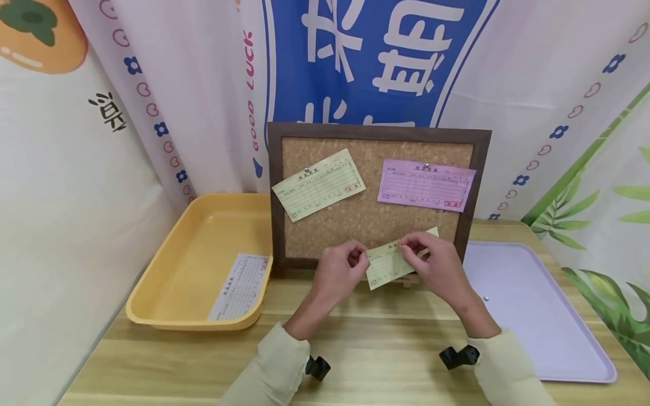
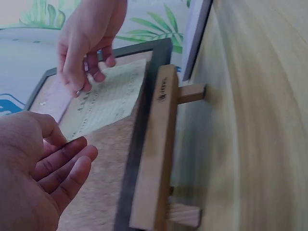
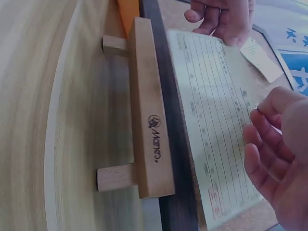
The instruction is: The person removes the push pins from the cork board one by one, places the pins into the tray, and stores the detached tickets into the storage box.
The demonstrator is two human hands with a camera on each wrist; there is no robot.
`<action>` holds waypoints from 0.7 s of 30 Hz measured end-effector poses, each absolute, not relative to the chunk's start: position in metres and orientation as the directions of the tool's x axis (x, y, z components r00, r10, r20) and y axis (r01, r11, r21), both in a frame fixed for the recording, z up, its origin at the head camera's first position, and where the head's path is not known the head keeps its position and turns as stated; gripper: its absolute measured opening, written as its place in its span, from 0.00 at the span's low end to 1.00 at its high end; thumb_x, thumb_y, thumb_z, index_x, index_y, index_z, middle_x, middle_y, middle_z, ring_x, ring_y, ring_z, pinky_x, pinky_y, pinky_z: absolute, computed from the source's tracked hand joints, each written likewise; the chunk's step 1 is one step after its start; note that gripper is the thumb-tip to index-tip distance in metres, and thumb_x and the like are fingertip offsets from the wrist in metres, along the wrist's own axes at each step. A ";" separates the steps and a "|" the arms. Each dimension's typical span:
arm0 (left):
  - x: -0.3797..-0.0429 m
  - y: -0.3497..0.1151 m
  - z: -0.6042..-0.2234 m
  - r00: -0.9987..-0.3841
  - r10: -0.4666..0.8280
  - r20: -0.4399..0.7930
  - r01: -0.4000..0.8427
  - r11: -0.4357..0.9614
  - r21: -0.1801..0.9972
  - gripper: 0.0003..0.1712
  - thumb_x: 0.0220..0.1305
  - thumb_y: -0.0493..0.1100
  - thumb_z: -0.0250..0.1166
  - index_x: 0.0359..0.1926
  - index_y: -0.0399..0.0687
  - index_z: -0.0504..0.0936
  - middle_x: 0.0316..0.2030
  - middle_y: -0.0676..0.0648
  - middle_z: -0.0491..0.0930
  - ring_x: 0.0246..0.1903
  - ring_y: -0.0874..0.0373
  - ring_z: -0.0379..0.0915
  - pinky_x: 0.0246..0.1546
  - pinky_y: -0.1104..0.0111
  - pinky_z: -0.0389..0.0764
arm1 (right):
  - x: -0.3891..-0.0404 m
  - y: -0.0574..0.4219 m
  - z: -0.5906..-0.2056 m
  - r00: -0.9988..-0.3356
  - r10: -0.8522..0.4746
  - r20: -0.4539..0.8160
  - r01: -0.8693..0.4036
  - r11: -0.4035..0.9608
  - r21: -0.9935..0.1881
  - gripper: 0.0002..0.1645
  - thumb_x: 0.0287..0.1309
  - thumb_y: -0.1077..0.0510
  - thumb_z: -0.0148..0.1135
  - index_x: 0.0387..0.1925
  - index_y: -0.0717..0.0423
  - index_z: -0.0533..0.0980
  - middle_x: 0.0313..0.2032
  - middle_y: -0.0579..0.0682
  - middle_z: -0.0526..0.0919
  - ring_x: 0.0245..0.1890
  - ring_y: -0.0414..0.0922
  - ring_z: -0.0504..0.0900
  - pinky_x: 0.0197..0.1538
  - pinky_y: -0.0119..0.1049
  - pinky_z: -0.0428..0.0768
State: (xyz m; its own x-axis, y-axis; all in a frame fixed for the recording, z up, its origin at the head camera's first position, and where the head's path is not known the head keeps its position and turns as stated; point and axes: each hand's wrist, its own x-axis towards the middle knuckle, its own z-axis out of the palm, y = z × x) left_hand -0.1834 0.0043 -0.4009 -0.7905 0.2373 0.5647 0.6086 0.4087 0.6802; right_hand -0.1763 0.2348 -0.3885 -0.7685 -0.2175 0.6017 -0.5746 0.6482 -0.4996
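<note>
A pale green printed slip [image 1: 387, 267] lies tilted over the lower part of a framed cork board [image 1: 325, 234]. My left hand [image 1: 339, 272] pinches the slip's left upper corner between thumb and forefinger. At the slip's upper edge, my right hand [image 1: 438, 264] pinches a small silver pin [image 3: 257, 109], its fingertips close against the paper. Another pale green slip [image 1: 320, 186] is pinned tilted at the board's upper left, and a pink slip [image 1: 426, 185] is pinned at upper right.
A wooden stand [image 3: 150, 115] supports the board's lower edge. Left of it sits a yellow tray [image 1: 203, 242] with a white printed slip [image 1: 240, 287] inside. On the right, a lilac tray [image 1: 538, 316] holds a small silver pin [image 1: 486, 299]. Patterned curtains hang behind.
</note>
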 end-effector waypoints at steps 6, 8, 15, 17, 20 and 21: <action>-0.174 -0.019 -0.386 -0.766 0.223 0.603 0.623 0.490 0.610 0.06 0.62 0.29 0.64 0.34 0.40 0.87 0.23 0.52 0.82 0.20 0.65 0.74 0.24 0.73 0.78 | -0.160 0.248 -0.382 -0.817 -0.204 0.540 -0.534 0.622 -0.573 0.05 0.66 0.66 0.67 0.41 0.55 0.84 0.34 0.43 0.84 0.32 0.39 0.81 0.32 0.30 0.81; -0.170 -0.030 -0.380 -0.764 0.214 0.609 0.617 0.519 0.592 0.06 0.62 0.29 0.64 0.33 0.40 0.87 0.23 0.51 0.82 0.20 0.65 0.75 0.23 0.74 0.78 | -0.155 0.256 -0.382 -0.838 -0.206 0.506 -0.508 0.633 -0.584 0.04 0.67 0.66 0.67 0.41 0.55 0.83 0.34 0.44 0.85 0.31 0.40 0.81 0.33 0.30 0.81; -0.158 -0.079 -0.363 -0.787 0.164 0.594 0.564 0.579 0.588 0.06 0.60 0.29 0.65 0.35 0.40 0.87 0.26 0.50 0.84 0.24 0.64 0.77 0.25 0.72 0.80 | -0.135 0.293 -0.385 -0.887 -0.187 0.423 -0.413 0.731 -0.543 0.03 0.68 0.64 0.66 0.40 0.55 0.83 0.33 0.46 0.85 0.31 0.38 0.80 0.33 0.30 0.80; -0.155 -0.095 -0.361 -0.789 0.150 0.595 0.550 0.606 0.576 0.06 0.61 0.29 0.65 0.35 0.41 0.87 0.26 0.51 0.84 0.24 0.64 0.78 0.25 0.70 0.80 | -0.129 0.306 -0.388 -0.890 -0.182 0.419 -0.399 0.755 -0.520 0.02 0.67 0.64 0.67 0.40 0.55 0.83 0.33 0.45 0.85 0.31 0.37 0.80 0.34 0.30 0.80; -0.150 -0.119 -0.359 -0.782 0.125 0.610 0.526 0.657 0.540 0.06 0.62 0.30 0.65 0.36 0.40 0.88 0.26 0.50 0.85 0.25 0.62 0.79 0.26 0.68 0.82 | -0.122 0.326 -0.392 -0.897 -0.177 0.406 -0.380 0.777 -0.502 0.03 0.66 0.65 0.68 0.40 0.54 0.83 0.32 0.41 0.84 0.31 0.35 0.80 0.34 0.31 0.80; -0.149 -0.128 -0.360 -0.779 0.112 0.617 0.516 0.673 0.529 0.06 0.62 0.30 0.65 0.36 0.40 0.88 0.27 0.49 0.85 0.26 0.62 0.80 0.26 0.67 0.82 | -0.120 0.333 -0.393 -0.900 -0.176 0.399 -0.374 0.782 -0.498 0.04 0.66 0.65 0.68 0.40 0.54 0.83 0.32 0.40 0.84 0.31 0.35 0.80 0.34 0.31 0.80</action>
